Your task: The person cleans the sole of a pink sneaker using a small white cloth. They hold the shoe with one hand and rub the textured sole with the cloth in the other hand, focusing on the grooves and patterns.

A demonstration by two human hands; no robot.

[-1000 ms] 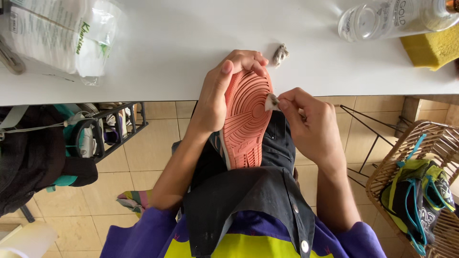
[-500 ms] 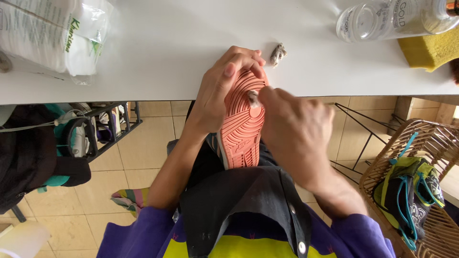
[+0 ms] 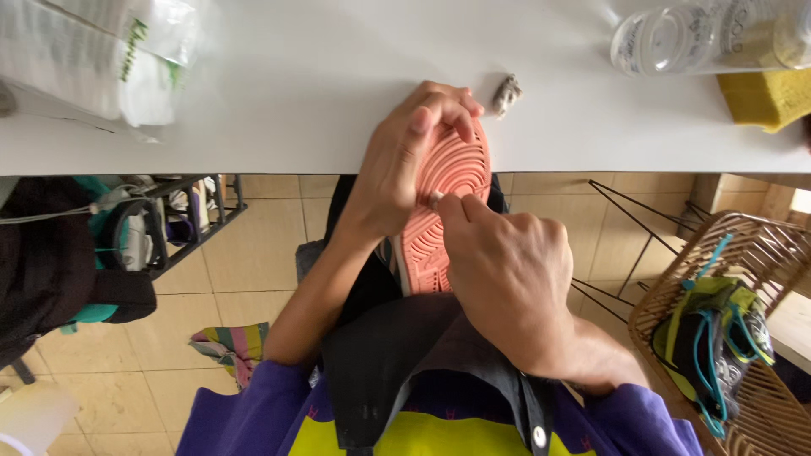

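Head view: wicker basket [image 3: 667, 295] holds green-black shoes [image 3: 714, 342].

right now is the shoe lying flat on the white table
No, the left hand holds the shoe sole-up against the white table edge.

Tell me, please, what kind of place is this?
Probably a home workspace: a white table over beige floor tiles, a woven wicker basket holding shoes, and a black wire rack of belongings.
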